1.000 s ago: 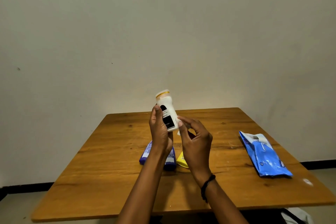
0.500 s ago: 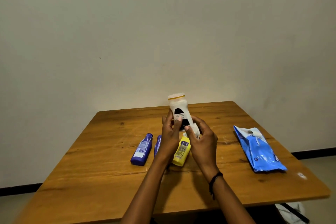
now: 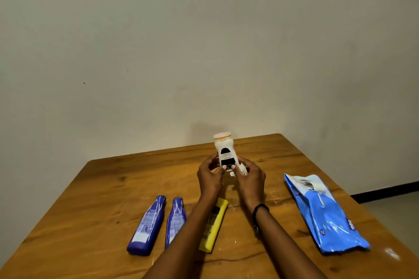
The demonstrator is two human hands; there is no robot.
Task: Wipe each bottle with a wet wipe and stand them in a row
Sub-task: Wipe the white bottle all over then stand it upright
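White bottle [image 3: 225,152] upright over table's [image 3: 113,188] far middle, base hidden by fingers. Left hand [image 3: 209,178] fingers curl round its lower body from 9 o'clock. Right hand [image 3: 250,179] pinches wet wipe [image 3: 241,169] against it at 4 o'clock. Blue bottle [image 3: 147,222] and second blue bottle [image 3: 175,219] lie flat at 7 o'clock of hands. Yellow bottle [image 3: 214,229] lies at 6, partly under left forearm. Blue wipes pack [image 3: 324,215] at 4 o'clock, well apart. One second ago white bottle was tilted and held higher.
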